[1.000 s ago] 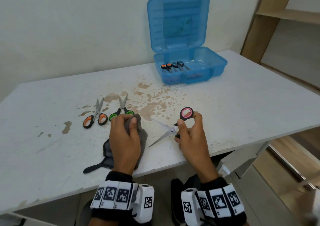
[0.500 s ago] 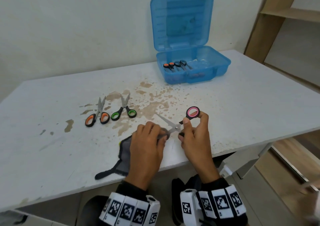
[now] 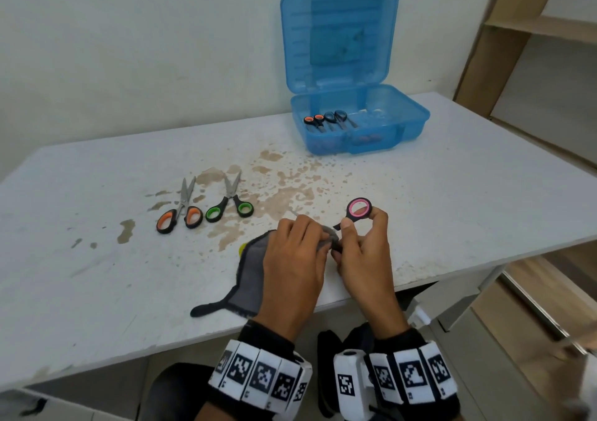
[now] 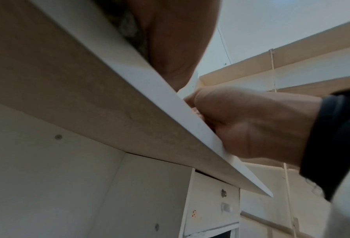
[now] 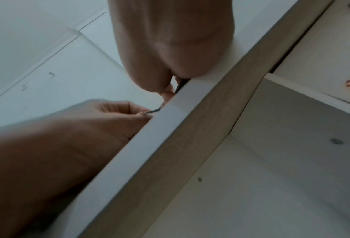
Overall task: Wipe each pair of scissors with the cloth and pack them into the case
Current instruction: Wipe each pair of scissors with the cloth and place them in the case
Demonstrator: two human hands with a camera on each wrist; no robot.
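Observation:
My right hand (image 3: 361, 243) grips the pink-handled scissors (image 3: 358, 210) by the handles near the table's front edge. My left hand (image 3: 300, 243) pinches the grey cloth (image 3: 250, 275) around the blades, which are almost wholly hidden; one tip shows past the fingers. Orange-handled scissors (image 3: 179, 215) and green-handled scissors (image 3: 229, 206) lie on the table to the left. The open blue case (image 3: 358, 130) stands at the back with two pairs of scissors (image 3: 326, 120) inside. From below the table edge, both wrist views show the left hand (image 5: 117, 112) and the right hand (image 4: 231, 122).
The white table (image 3: 452, 201) has brown stains in its middle. A wooden shelf unit (image 3: 542, 33) stands at the right. The table's front edge runs just under my wrists. Behind the case is a white wall.
My left hand has carried the cloth from the table's left side up to the scissors and closed it round the blades. The right hand has kept its hold, shifting slightly.

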